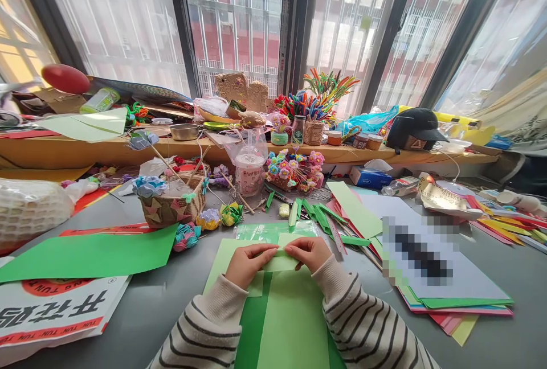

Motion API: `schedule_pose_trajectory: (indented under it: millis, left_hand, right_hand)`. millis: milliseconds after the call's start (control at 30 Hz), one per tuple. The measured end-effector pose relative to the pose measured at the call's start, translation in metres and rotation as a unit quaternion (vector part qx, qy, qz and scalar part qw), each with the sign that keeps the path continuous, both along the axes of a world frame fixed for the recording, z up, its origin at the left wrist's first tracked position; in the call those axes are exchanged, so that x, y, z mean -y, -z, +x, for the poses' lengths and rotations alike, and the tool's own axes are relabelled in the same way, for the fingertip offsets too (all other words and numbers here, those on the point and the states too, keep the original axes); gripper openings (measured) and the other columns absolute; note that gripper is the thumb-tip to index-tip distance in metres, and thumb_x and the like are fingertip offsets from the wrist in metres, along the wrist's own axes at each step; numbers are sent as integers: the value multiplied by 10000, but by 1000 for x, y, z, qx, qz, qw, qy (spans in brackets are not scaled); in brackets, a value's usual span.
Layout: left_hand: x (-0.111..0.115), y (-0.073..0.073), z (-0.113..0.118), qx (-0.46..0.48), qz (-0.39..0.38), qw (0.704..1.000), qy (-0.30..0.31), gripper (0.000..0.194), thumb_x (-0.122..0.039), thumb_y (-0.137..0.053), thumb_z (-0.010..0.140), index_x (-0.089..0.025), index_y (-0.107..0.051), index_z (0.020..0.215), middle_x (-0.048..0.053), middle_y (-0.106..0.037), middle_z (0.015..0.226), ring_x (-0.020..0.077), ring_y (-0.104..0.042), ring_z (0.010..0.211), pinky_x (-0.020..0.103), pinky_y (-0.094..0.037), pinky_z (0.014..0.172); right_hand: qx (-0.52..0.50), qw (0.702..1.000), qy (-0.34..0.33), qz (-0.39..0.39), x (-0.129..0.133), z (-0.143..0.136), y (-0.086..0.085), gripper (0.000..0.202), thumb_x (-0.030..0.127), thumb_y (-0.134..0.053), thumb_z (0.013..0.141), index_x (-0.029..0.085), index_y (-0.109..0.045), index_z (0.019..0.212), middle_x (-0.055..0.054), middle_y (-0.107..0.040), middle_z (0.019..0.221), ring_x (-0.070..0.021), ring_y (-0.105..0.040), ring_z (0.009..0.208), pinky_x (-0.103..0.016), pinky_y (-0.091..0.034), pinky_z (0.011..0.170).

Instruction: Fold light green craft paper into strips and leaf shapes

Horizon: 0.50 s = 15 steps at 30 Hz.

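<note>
Between my two hands is a small piece of light green paper (280, 263), pinched along its upper part. My left hand (248, 263) grips its left side with thumb and fingers together. On the other side my right hand (310, 252) pinches the paper the same way, the two thumbs close to each other. Larger light green sheets (294, 323) lie under my forearms, on top of a darker green sheet (253, 335). Just beyond my hands are folded green paper strips (320, 215) and a clear plastic sleeve (252, 232).
To the left stand a basket (171, 206) with paper flowers and a green sheet (94, 252) on a printed bag (55, 312). A paper stack (470, 278) lies at the right. Behind are a plastic cup (249, 175), crocheted flowers (294, 169) and a cluttered ledge (205, 150).
</note>
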<state>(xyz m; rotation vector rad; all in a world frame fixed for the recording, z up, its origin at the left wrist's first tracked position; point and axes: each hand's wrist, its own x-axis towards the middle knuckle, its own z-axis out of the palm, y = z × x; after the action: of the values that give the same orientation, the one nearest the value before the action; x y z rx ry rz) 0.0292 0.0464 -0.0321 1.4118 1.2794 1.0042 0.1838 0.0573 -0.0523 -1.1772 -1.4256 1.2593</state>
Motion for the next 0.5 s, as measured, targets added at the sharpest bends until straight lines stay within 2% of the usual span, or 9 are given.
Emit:
schedule_pose_trajectory:
  millis: [167,333,500]
  left_hand:
    - [0,2,0,14,-18,1000,6,196,-304,-593,536,-171,-665,661,54,-652,778,208,-539,799,252,-418,688]
    - [-7,16,-1,58,-68,996,-2,341,-409,-581,519,-126,-655,695,62,-624,681,155,-525,588,205,-381,434]
    - [-9,19,-1,77,-99,992,-8,353,-394,-622,471,-105,-652,671,73,-613,660,145,-506,571,196,-349,417]
  right_hand:
    - [0,1000,-7,4,0,0,-2,240,340,-584,553,107,-612,604,10,-526,487,-72,-459,392,-199,-434,348]
    - [4,1000,-12,18,1,1,-3,224,328,-580,561,110,-609,607,6,-527,509,-78,-466,413,-198,-432,354]
    - [9,999,-21,24,0,3,-3,217,316,-578,567,106,-606,615,7,-521,501,-73,-460,407,-194,-427,362]
